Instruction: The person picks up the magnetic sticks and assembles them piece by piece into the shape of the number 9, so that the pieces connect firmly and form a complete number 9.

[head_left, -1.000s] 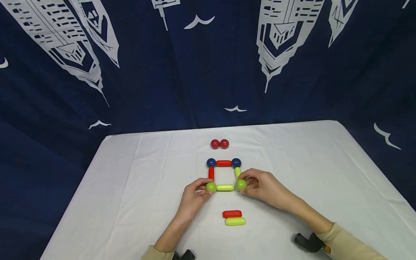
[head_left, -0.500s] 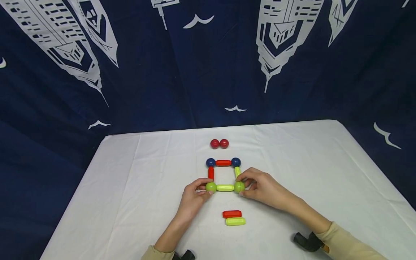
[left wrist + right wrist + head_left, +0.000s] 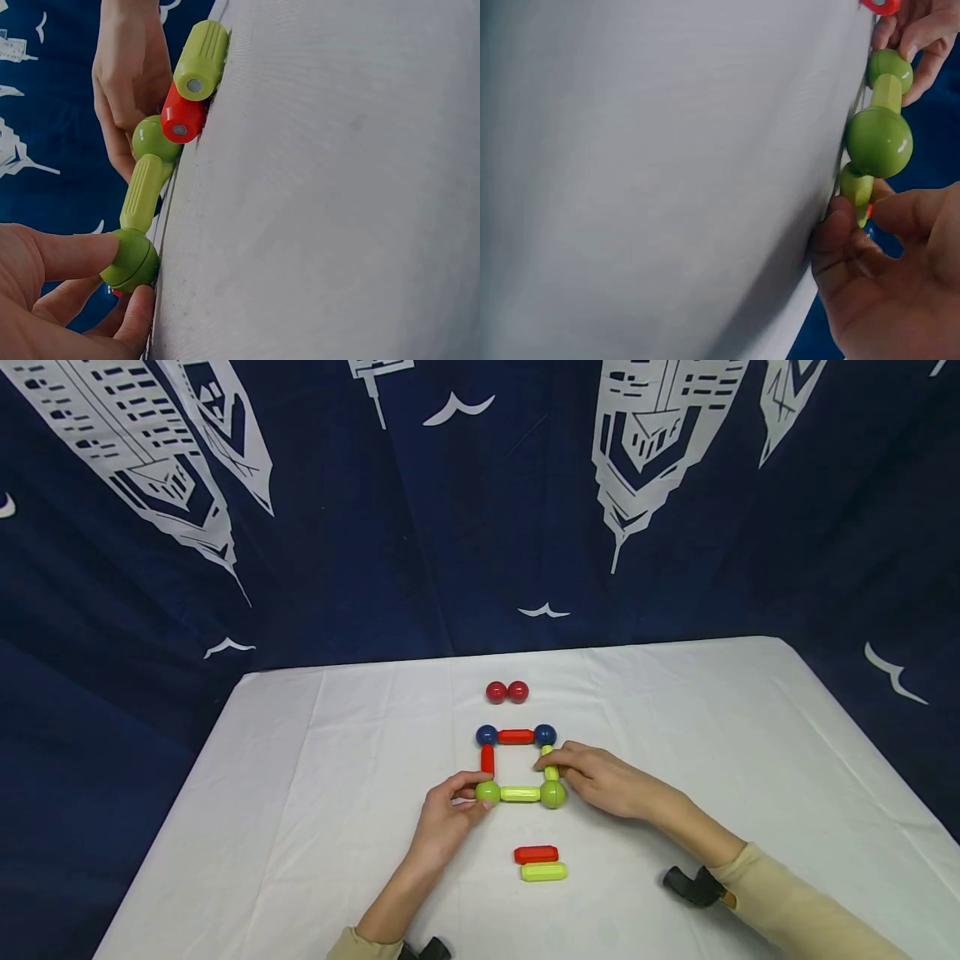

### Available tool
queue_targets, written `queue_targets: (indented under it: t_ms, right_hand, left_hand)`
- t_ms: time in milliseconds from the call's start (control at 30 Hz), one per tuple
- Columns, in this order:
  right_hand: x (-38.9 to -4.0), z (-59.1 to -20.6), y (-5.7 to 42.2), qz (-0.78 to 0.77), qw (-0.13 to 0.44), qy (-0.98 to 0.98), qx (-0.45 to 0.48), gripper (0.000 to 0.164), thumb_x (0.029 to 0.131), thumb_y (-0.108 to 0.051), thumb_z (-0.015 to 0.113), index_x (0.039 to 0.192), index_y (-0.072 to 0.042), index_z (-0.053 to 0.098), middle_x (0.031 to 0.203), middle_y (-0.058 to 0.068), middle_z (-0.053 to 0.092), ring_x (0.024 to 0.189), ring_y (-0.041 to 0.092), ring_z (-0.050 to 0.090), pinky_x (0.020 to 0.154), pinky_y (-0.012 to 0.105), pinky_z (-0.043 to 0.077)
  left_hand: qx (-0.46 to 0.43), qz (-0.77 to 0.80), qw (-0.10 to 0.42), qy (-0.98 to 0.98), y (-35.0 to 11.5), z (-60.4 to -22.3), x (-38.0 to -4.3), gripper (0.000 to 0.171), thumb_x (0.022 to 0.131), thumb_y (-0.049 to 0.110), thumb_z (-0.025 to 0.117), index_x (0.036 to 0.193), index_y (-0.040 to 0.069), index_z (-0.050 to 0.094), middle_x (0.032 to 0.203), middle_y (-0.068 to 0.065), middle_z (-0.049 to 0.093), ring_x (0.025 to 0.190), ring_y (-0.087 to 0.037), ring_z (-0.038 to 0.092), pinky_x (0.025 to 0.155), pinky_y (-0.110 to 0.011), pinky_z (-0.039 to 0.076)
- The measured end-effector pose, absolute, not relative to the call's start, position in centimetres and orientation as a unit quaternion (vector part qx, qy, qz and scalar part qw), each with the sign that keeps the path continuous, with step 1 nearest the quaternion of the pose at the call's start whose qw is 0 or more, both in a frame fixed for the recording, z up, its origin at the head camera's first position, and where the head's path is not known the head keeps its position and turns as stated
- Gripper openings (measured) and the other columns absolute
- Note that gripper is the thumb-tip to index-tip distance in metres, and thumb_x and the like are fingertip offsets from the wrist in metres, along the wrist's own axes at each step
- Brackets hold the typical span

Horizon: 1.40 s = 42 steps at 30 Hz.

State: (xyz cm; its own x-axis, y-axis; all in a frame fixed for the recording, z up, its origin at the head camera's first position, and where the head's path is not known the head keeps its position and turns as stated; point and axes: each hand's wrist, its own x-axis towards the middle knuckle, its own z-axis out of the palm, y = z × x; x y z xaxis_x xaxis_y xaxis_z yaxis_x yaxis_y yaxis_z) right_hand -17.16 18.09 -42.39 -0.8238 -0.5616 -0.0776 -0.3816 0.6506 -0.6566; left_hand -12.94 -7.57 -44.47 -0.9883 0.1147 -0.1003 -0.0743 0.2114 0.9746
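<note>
Head view: a white cloth covers the bench, and behind it hangs a dark blue curtain printed with white upside-down towers and birds. A square of sticks and balls lies flat near the middle of the bench. Two touching red balls sit beyond it; a loose red stick and loose green stick lie side by side on its near side. Both arms reach in wearing tan sleeves. The left hand pinches the left green ball; the right hand grips the square's right-side green stick.

Left wrist view: thumb and fingertips hold the ball close to the cloth.

Right wrist view: thumb and fingers close around the stick, just beside the right green ball.
</note>
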Motion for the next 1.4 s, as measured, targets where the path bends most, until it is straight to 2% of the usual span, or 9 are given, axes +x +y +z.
queue_targets:
  t_ms: [200,367,467,567,1000,1200,1400]
  right_hand:
    - [-17.2,-42.5,18.4,-0.355,0.152,0.891,-0.238,0.035,0.096,-0.006,0.050,0.125,-0.022,0.063,0.104,-0.004,0.056,0.096,0.018,0.052,0.084,0.037,0.047]
    - [-17.2,-42.7,18.7,-0.386,0.168,0.876,-0.235,0.035,0.091,-0.019,0.067,0.126,-0.022,0.062,0.099,-0.001,0.056,0.090,0.019,0.054,0.075,0.029,0.049]
    - [-17.2,-42.8,18.7,-0.399,0.177,0.868,-0.235,0.044,0.086,-0.028,0.076,0.127,-0.021,0.062,0.099,0.001,0.056,0.087,0.019,0.056,0.073,0.027,0.050]
    - [-17.3,-42.9,18.7,-0.410,0.181,0.863,-0.232,0.050,0.083,-0.030,0.080,0.128,-0.020,0.061,0.100,0.001,0.056,0.086,0.019,0.057,0.072,0.026,0.051]
    - [-17.0,-43.1,18.6,-0.447,0.186,0.847,-0.221,0.050,0.084,-0.019,0.079,0.130,-0.016,0.059,0.104,0.005,0.056,0.090,0.021,0.058,0.075,0.027,0.054]
    - [-16.5,-43.2,18.7,-0.439,0.166,0.853,-0.228,0.049,0.087,-0.020,0.077,0.132,-0.016,0.059,0.106,0.003,0.057,0.094,0.022,0.055,0.077,0.026,0.053]
    - [-15.5,-42.9,18.8,-0.429,0.130,0.861,-0.240,0.048,0.089,-0.010,0.072,0.134,-0.013,0.057,0.116,0.000,0.059,0.093,0.018,0.059,0.080,0.026,0.053]
  left_hand:
    - [0.009,0.627,0.074,0.776,-7.6,-44.4,-12.9,0.032,0.086,-0.002,0.070,0.117,0.006,0.070,0.099,-0.008,0.060,0.093,-0.021,0.054,0.072,-0.021,0.050]
    - [0.009,0.626,0.072,0.777,-7.6,-44.4,-12.9,0.033,0.086,-0.002,0.070,0.118,0.006,0.070,0.101,-0.008,0.061,0.094,-0.021,0.055,0.072,-0.022,0.050]
    - [0.010,0.627,0.070,0.775,-7.6,-44.4,-12.9,0.033,0.086,-0.003,0.069,0.118,0.006,0.070,0.101,-0.008,0.061,0.094,-0.021,0.055,0.073,-0.021,0.050]
    - [0.009,0.627,0.069,0.776,-7.6,-44.3,-12.9,0.033,0.086,-0.003,0.069,0.117,0.006,0.070,0.101,-0.008,0.061,0.094,-0.021,0.054,0.073,-0.021,0.049]
    - [0.020,0.617,0.073,0.783,-7.4,-44.5,-13.2,0.031,0.085,-0.002,0.070,0.115,0.006,0.071,0.098,-0.008,0.061,0.091,-0.021,0.053,0.071,-0.022,0.048]
    - [0.018,0.612,0.073,0.787,-7.4,-44.7,-13.4,0.032,0.084,-0.003,0.071,0.115,0.005,0.071,0.097,-0.007,0.061,0.090,-0.021,0.052,0.069,-0.022,0.047]
    - [0.013,0.611,0.073,0.788,-7.5,-44.8,-13.5,0.032,0.084,-0.004,0.069,0.115,0.005,0.071,0.098,-0.006,0.061,0.091,-0.021,0.052,0.070,-0.023,0.047]
